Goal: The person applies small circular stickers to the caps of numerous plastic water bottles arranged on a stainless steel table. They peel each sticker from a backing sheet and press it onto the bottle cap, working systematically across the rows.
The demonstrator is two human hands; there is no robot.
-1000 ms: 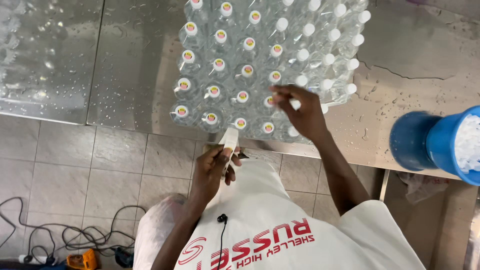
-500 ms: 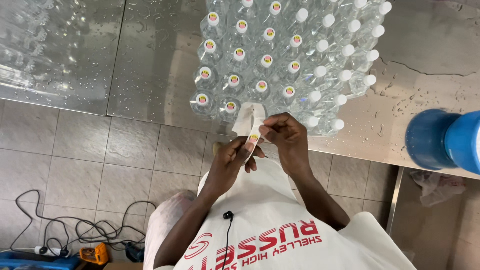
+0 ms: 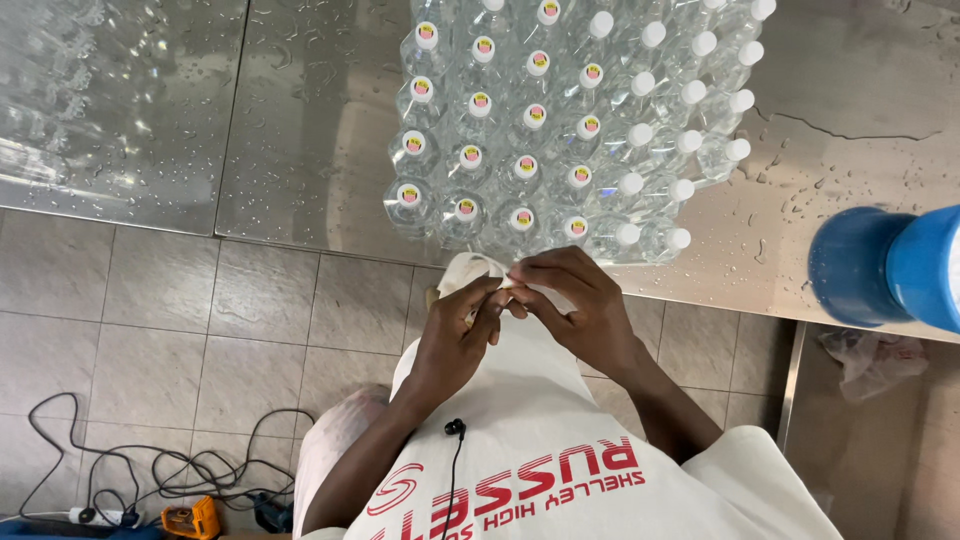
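Both hands are working a white sticker strip [image 3: 470, 272] just off the near edge of the wet steel table [image 3: 300, 150]: the left hand [image 3: 462, 335] is pinching the strip from below while the right hand [image 3: 575, 300] is picking at it with thumb and forefinger. Among the clear capped bottles [image 3: 560, 130] clustered by that edge, the left columns are wearing round cap stickers [image 3: 467, 208] while the right columns are showing plain white caps [image 3: 628, 234], so roughly half appear left. A blue jug [image 3: 880, 268] is lying toward the right edge.

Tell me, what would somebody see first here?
Probably the big cluster of clear plastic bottles on the wet shiny metal table, some with stickered caps, some with plain white ones. Just below, at the table's edge, the left hand and right hand pinch a white paper strip.
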